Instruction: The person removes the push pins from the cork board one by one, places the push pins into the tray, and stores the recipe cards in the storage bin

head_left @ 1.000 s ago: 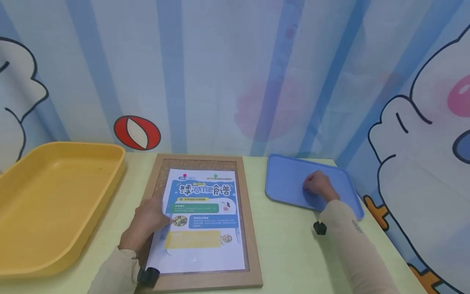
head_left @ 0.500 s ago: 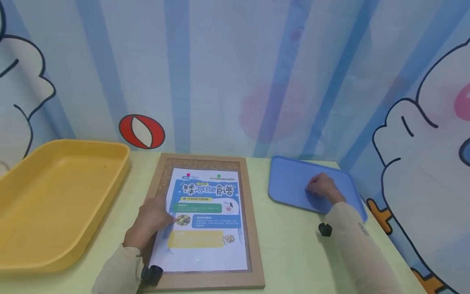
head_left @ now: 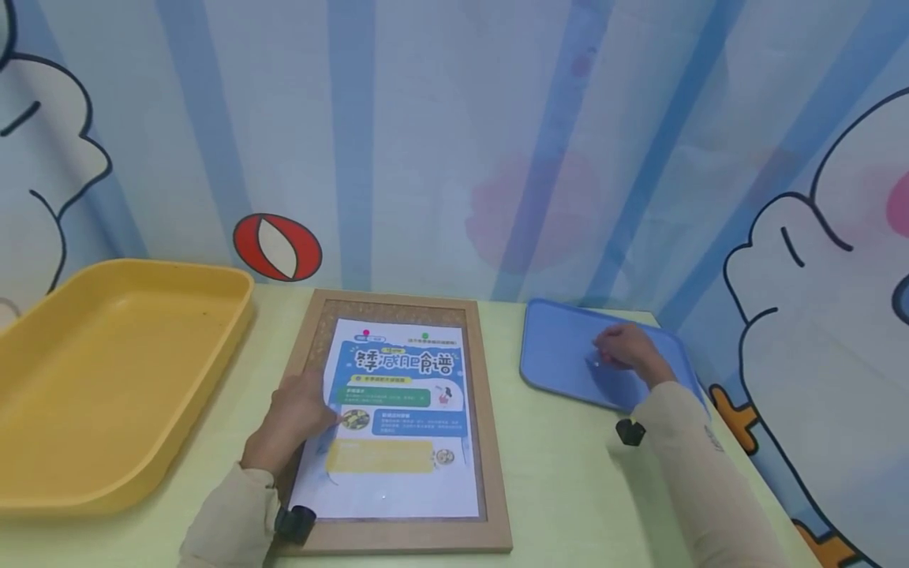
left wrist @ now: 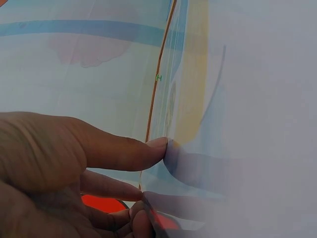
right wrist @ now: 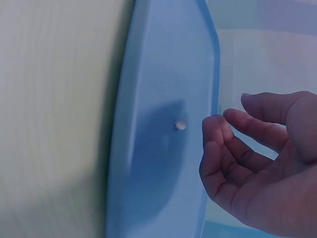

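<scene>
My left hand rests on the left side of a wood-framed cork board, its thumb pressing the poster laid on it. In the left wrist view the thumb touches the sheet, with the other fingers lower beside it. A pink push pin and a green push pin sit at the poster's top. Over the blue tray hovers my right hand, fingers loosely bent, thumb apart, nothing held. Below them a small whitish push pin lies on the tray.
At the left stands a large yellow tray with raised walls. Everything lies on a pale green table. A striped blue cloth backdrop with cartoon figures rises behind the table and along its right side.
My right hand has lifted a little off the blue tray, and the whitish pin now shows beneath it. The left hand keeps its place on the poster. The head view has shifted slightly.
</scene>
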Available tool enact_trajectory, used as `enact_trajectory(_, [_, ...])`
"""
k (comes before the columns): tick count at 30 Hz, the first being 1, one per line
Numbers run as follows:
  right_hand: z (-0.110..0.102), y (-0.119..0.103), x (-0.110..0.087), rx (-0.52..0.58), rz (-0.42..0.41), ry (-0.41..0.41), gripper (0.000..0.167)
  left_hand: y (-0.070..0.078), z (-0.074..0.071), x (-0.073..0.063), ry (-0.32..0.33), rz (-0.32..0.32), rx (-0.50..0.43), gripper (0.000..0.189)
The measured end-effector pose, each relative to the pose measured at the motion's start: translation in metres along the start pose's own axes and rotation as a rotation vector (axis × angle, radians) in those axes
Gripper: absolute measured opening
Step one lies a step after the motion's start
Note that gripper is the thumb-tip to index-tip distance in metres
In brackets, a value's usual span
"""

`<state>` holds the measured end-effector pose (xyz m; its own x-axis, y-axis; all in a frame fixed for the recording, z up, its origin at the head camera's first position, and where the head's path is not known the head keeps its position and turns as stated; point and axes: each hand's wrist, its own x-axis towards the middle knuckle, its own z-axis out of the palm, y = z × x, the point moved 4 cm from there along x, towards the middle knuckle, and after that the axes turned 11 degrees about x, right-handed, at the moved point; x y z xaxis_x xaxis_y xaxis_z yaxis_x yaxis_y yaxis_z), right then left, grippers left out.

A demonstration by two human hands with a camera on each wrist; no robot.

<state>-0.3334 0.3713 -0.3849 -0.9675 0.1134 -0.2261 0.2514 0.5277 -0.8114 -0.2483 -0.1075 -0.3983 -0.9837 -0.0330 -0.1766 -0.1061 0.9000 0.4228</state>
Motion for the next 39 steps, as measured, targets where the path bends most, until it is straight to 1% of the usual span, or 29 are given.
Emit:
enact_trajectory(4, [0.007, -0.012, 0.0, 0.051, 0.0, -0.042, 0.043, 0.0, 0.0, 0.001, 0.005, -0.002, -0.002, 0.076])
enact_trajectory(10, [0.024, -0.028, 0.003, 0.083, 0.026, -0.114, 0.053, 0.001, 0.001, 0.001, 0.002, -0.01, -0.003, 0.078])
enact_trajectory(16, [0.045, -0.044, 0.009, 0.122, 0.026, -0.185, 0.056, 0.001, 0.003, 0.001, -0.012, -0.023, 0.016, 0.079])
enact_trajectory(23, [0.08, -0.073, 0.017, 0.133, 0.021, -0.206, 0.053, 0.0, 0.001, 0.004, -0.022, -0.031, 0.03, 0.08])
enact_trajectory(26, [0.098, -0.088, 0.016, 0.107, 0.007, -0.233, 0.052, 0.0, 0.0, 0.004, -0.024, -0.038, 0.029, 0.081])
enact_trajectory(29, [0.118, -0.1, 0.016, 0.094, -0.016, -0.257, 0.047, -0.001, 0.0, 0.004, -0.019, -0.037, 0.02, 0.081])
enact_trajectory(31, [0.131, -0.106, 0.018, 0.076, -0.043, -0.26, 0.041, 0.0, -0.001, 0.003, -0.013, -0.033, 0.017, 0.08])
enact_trajectory(34, [0.152, -0.112, 0.021, 0.054, -0.077, -0.235, 0.03, 0.0, 0.0, 0.003, -0.012, -0.031, 0.015, 0.077])
enact_trajectory(37, [0.171, -0.117, 0.023, 0.0, -0.09, -0.185, 0.023, 0.001, 0.001, 0.003, -0.018, -0.037, 0.016, 0.073])
enact_trajectory(39, [0.185, -0.12, 0.026, -0.032, -0.079, -0.151, 0.021, 0.001, 0.001, 0.003, -0.021, -0.04, 0.018, 0.07])
